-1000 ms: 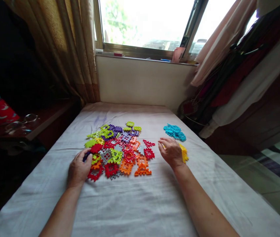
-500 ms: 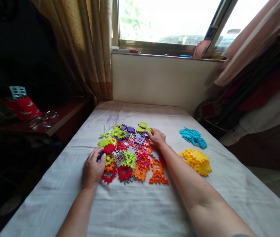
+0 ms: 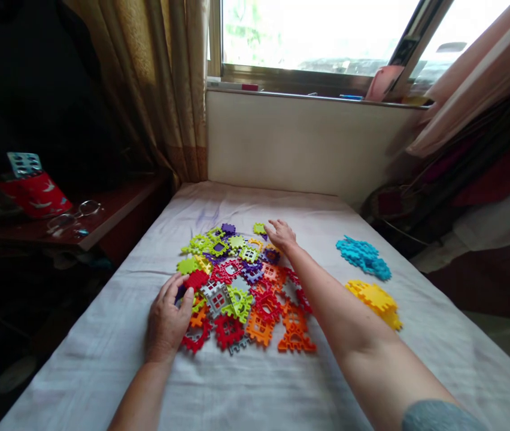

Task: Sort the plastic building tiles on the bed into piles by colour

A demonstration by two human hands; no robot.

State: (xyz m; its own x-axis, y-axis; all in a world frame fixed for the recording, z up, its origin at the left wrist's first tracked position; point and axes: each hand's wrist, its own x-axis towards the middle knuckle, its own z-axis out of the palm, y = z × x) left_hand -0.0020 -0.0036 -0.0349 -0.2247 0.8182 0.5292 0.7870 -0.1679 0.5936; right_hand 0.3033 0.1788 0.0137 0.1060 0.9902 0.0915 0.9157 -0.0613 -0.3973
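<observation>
A heap of notched plastic building pieces in red, orange, lime, purple and grey lies on the pale sheet. At its left edge rests my left hand, thumb and fingers apart. A solid red piece touches its fingertips, and a dark purple piece shows in the gap by the thumb. My right hand is over the heap's far right side, fingers spread and holding nothing visible. Just left of those fingertips lies a small lime piece. My right forearm covers part of the heap's right side.
To the right lie a blue pile and a yellow pile of similar pieces. Eyeglasses and a red container are on the dark side table. A wall and window stand beyond the bed's far edge.
My right hand has lifted and spread its fingers. Lime pieces near it now lie closer to the heap's middle, and some purple pieces have shifted. My left hand stays at the left edge.
</observation>
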